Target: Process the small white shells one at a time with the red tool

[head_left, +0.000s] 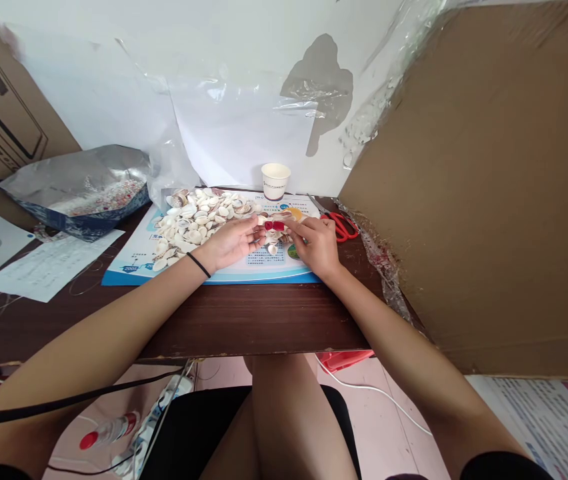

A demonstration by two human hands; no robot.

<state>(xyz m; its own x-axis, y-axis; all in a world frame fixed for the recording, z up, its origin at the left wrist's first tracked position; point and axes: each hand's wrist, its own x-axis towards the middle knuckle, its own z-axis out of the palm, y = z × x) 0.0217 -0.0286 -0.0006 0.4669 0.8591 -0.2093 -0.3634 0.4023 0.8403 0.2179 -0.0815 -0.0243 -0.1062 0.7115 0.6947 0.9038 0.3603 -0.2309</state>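
Observation:
A pile of small white and tan seashells [197, 223] lies on a blue-edged printed sheet [134, 263] on the dark wooden table [244, 320]. My left hand [231, 241] rests palm up beside the pile, its fingers curled toward a small red piece [275, 226]. My right hand [317, 243] lies knuckles up just right of it, fingertips pinched at the same red piece. Both hands meet over the sheet's middle. A few loose shells lie under and between the fingers. A black band circles my left wrist.
A white paper cup [275, 181] stands at the back of the table. Red-handled scissors [340, 225] lie right of my right hand. A silver foil bag [81, 190] with beads sits back left. A big cardboard sheet [489, 187] walls the right side. Papers lie at left.

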